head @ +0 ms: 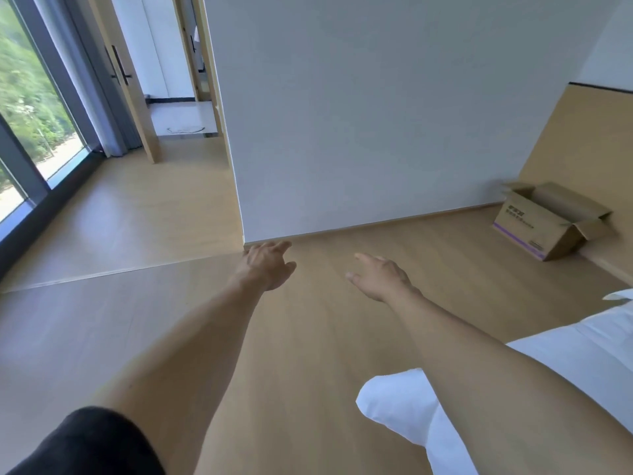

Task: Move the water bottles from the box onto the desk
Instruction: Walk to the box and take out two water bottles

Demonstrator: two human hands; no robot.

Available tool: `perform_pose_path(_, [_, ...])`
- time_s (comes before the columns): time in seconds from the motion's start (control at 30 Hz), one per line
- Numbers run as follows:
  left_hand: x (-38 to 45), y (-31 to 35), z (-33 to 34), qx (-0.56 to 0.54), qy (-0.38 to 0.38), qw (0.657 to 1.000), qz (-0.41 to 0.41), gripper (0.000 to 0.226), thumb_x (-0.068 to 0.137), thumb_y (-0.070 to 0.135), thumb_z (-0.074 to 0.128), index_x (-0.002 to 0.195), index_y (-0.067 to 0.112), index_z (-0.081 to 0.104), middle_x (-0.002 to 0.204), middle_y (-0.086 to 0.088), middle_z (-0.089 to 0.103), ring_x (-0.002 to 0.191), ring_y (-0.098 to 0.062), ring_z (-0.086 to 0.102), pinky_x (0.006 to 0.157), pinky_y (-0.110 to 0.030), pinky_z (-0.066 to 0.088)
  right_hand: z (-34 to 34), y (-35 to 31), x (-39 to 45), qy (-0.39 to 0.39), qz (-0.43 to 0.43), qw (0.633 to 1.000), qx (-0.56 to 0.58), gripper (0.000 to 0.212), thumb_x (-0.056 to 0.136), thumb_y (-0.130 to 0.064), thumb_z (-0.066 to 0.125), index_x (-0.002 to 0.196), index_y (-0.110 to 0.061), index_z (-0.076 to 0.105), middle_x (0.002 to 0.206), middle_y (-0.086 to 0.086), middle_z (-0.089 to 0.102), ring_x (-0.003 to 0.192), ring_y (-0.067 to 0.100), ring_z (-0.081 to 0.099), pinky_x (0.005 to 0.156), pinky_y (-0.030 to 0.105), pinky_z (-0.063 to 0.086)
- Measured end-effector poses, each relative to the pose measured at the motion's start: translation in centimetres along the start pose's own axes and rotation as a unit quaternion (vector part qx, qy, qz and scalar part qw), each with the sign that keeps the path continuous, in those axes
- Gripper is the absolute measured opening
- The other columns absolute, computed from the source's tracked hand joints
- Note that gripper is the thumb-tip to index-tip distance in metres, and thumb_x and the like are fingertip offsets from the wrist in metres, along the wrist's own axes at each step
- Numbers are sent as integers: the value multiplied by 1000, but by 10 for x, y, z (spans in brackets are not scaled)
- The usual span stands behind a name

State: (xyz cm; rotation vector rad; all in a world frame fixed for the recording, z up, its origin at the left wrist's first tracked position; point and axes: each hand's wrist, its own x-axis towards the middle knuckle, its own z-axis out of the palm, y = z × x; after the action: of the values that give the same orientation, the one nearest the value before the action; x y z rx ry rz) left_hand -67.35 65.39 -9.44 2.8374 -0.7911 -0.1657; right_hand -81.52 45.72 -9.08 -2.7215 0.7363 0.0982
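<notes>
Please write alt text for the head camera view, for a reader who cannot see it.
Two bare arms reach forward over a wooden floor, left hand and right hand open and empty. An open cardboard box sits on the floor at right by the wall; white bedding fills the lower right.

The cardboard box [548, 219] sits open by the wood panel, but its inside faces away from the camera, so its contents cannot be told. Print on its front face is too small to read. The white bedding [561, 365] is cut off by the right and bottom edges. The black sleeve [92, 443] runs off the bottom edge. Fingertips of the left hand [265, 265] are motion-blurred. The room beyond the doorway [178, 73] is mostly hidden by the wall.
</notes>
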Motion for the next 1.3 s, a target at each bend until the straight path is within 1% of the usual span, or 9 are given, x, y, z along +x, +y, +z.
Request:
perform_pose_path(0.17, [100,10,8,14,-15,999,33,57,97,49,43,151,33,35,147,-4,49,134,-30,44,108,-43,34,-9,12,79,10,36,999,-5,64,94,-58,48,151,-32,35,150,11,44,136,31,43,108,40,38])
perform_pose_path(0.33, [217,25,9,17,-30,995,93,56,99,47,41,153,33,32,146,-6,49,133,-30,44,109,-43,32,-27,28,170,25,103,994,-8,65,94,-58,49,151,-33,34,150,11,43,136,31,44,109,40,38])
perform_pose_path(0.43, [286,35,-2,27,-47,990,131,55,99,45,39,153,32,32,144,-6,49,132,-30,44,109,-42,32,-44,30,219,38,135,990,2,64,93,-58,50,150,-34,36,148,11,45,136,31,44,108,40,39])
perform_pose_path(0.57, [368,62,-20,42,-44,982,179,56,101,45,39,154,32,30,144,-6,49,131,-30,44,109,-41,32,-70,36,271,66,175,982,10,62,93,-56,52,148,-33,39,142,11,51,133,31,46,106,40,41])
perform_pose_path(0.77, [448,126,-9,50,-66,962,260,56,100,45,40,153,30,31,142,-8,50,130,-31,45,108,-42,33,-89,76,316,78,243,967,14,62,94,-56,51,149,-33,37,145,9,48,133,30,46,106,41,41])
perform_pose_path(0.97, [519,204,15,54,-80,945,313,58,101,48,39,155,30,28,147,-7,46,133,-31,42,110,-43,31,-101,148,375,91,294,951,17,61,94,-58,50,148,-35,38,142,9,50,131,30,47,102,39,42])
perform_pose_path(1.1, [578,261,24,73,-85,939,324,58,101,47,40,155,31,28,148,-5,46,134,-30,42,110,-42,31,-114,202,432,85,313,946,25,60,94,-59,50,148,-35,38,142,8,50,132,29,46,103,40,41])
perform_pose_path(1.3, [668,357,24,63,-81,940,324,56,100,44,40,154,32,30,149,-6,45,135,-29,42,110,-42,31,-151,284,511,77,315,945,35,57,94,-58,48,145,-35,40,139,8,51,129,29,47,100,39,41])
